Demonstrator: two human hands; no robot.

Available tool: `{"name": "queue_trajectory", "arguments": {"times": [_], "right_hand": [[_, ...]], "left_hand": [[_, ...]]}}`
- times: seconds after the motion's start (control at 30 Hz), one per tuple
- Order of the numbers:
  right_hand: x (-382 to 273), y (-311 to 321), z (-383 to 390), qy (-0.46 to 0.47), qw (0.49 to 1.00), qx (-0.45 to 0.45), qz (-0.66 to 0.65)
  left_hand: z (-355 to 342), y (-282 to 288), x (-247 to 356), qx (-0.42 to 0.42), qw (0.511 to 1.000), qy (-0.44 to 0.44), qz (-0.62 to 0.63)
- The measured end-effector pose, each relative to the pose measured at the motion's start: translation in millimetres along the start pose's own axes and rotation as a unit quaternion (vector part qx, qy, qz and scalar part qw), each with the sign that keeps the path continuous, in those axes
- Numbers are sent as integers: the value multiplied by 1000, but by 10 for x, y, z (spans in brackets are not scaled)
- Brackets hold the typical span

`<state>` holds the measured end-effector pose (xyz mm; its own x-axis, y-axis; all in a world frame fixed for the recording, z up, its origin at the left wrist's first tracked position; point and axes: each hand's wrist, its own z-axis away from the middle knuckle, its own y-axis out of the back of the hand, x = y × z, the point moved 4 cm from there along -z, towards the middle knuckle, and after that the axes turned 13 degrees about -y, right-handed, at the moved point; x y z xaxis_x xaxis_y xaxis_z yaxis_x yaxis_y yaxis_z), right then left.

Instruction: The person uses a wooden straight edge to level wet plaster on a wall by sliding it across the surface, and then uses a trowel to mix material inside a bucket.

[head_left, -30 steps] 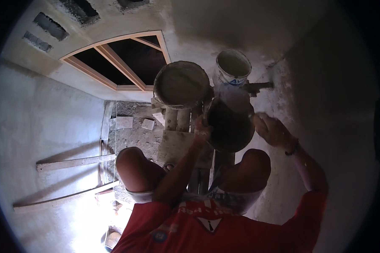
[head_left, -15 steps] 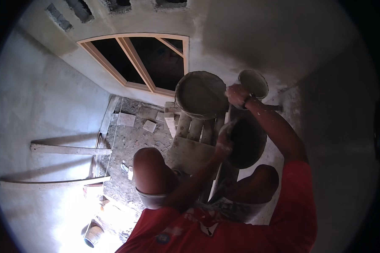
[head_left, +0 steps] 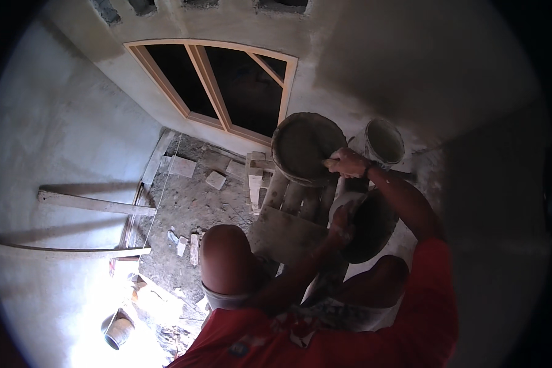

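Note:
A round, mortar-smeared tub point(head_left: 279, 161) holding grey wet mix stands on a wooden plank stand in front of me. My right hand point(head_left: 351, 164) is closed at its right rim, around a short pale piece like a handle; the rest of that piece is hidden. Nearer to me is a dark round basin point(head_left: 374, 236), tilted, with a lighter grey edge at its upper left. My left hand point(head_left: 343, 224) is closed on its left rim. A mortar-stained bucket point(head_left: 386, 142) stands beyond my right hand.
A board point(head_left: 285, 236) lies on the stand between my knees. Bricks point(head_left: 215, 180) and rubble are scattered on the dirt floor at left. Two wooden battens point(head_left: 98, 202) lean out from the left wall. A wooden window frame point(head_left: 205, 86) sits ahead; a bucket point(head_left: 119, 331) lies lower left.
The view has shifted, so most things appear lower and further right. My right hand has moved toward the mix, from beside the bucket to the tub's rim. My left hand stays at the basin.

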<state>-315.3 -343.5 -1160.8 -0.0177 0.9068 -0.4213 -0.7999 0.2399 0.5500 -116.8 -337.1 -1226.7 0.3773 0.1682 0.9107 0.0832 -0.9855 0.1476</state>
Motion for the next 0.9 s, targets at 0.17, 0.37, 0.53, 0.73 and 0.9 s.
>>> {"name": "queue_trajectory", "arguments": {"times": [0.17, 0.37, 0.53, 0.73, 0.9], "right_hand": [[29, -150, -102, -2, 994, -48, -99], [37, -112, 27, -22, 984, -50, -169], [129, -67, 128, 6, 987, -50, -156], [174, -3, 190, 21, 988, -17, -150], [211, 62, 236, 64, 981, -14, -183]], "left_hand": [[-12, 93, 25, 35, 999, 3, 10], [-34, 118, 38, 32, 999, 39, -15], [-50, 158, -34, 47, 997, 57, -2], [-65, 163, -46, 33, 997, 64, 0], [-76, 131, -19, 17, 996, 82, -6]]}}
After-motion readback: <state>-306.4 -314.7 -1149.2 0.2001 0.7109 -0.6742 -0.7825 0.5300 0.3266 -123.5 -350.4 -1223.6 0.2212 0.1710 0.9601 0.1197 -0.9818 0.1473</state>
